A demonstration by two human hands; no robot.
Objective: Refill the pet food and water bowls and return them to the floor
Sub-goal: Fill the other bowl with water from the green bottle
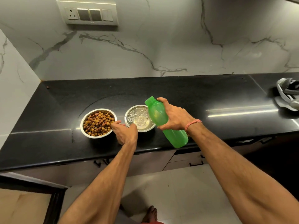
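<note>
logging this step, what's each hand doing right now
Left hand: grips the water bowl rim.
Right hand: holds the tilted green bottle.

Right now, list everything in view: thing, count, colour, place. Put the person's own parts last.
steel bowl of brown kibble: one, silver, on the counter, left of the other bowl.
steel bowl of water: one, silver, on the counter, partly under the bottle's neck.
green plastic bottle: one, tilted, cap end over the water bowl.
black stone counter: one, against the marble wall.
switch and socket plate: one, pale, on the wall.
grey and white strapped object: one, at the counter's right edge; cannot tell what it is.
cabinet fronts: grey, under the counter.
left hand: one, between the bowls, at the water bowl's rim.
right hand: one, its grip round the bottle.
bare foot: one, on the pale floor.
</note>
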